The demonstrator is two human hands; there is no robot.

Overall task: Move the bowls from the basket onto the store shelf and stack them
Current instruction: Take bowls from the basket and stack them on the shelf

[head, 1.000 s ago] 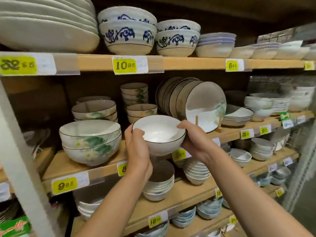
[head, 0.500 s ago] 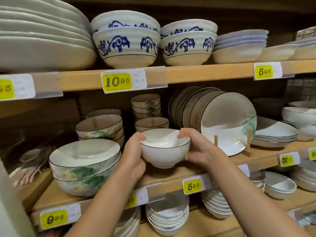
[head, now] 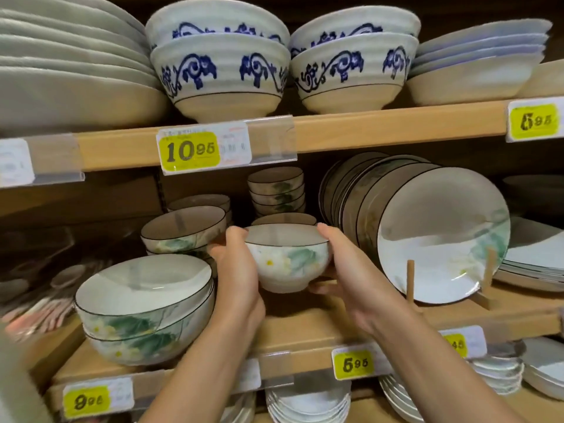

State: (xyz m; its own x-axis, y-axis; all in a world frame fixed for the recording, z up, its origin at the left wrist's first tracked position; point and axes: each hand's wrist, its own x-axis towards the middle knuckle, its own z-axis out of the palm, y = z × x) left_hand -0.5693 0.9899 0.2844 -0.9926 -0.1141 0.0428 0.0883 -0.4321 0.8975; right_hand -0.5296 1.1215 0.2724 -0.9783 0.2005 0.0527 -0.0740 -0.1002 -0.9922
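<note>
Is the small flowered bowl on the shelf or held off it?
Held up: the bowl sits upright between the left hand and right hand gripping its sides, bare shelf showing below its foot.

Glossy glazed ceramic bowl (head: 287, 257), smooth pale wooden shelf (head: 320, 328), shiny paper price label (head: 354, 363).

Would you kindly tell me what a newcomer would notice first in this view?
First, the small white ceramic bowl with a green leaf painting, gripped between the left hand and right hand at the centre, in front of the middle wooden shelf. Then the big white bowls with blue scroll patterns stacked on the top shelf, and the large dark-rimmed white plate propped upright just right of the hands.
</note>
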